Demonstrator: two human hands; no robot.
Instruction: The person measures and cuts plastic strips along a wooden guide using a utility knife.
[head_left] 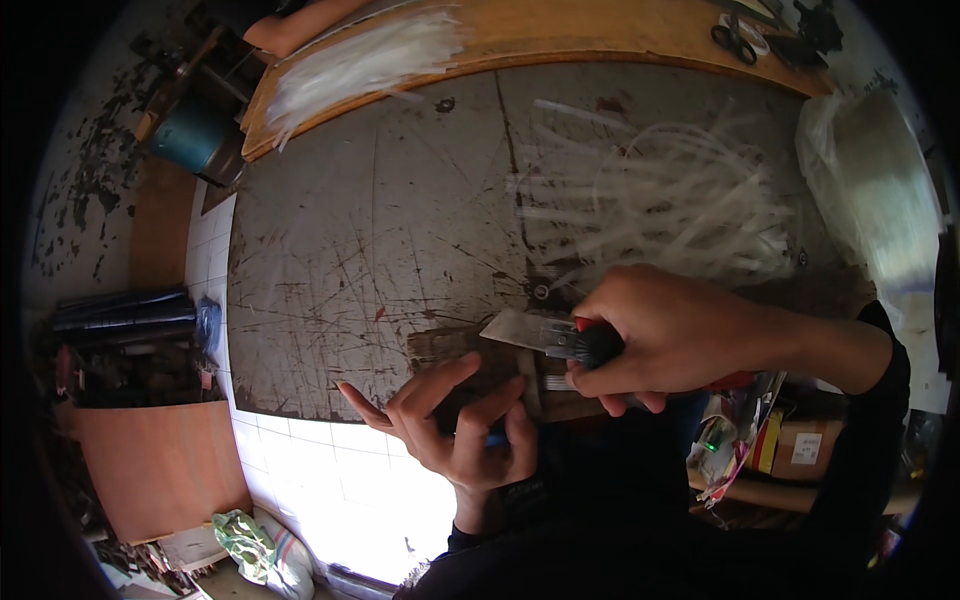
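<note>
Utility knife (562,339) | hands: right hand (665,335) gripping it | left hand (450,430) loose, fingers parted

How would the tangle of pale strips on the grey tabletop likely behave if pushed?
The strips look floppy, perhaps springy, since several bend into curves. They are probably light, being thin and see-through. Because they cross and overlap, a push would likely drag several along the tabletop together rather than one alone.
</note>
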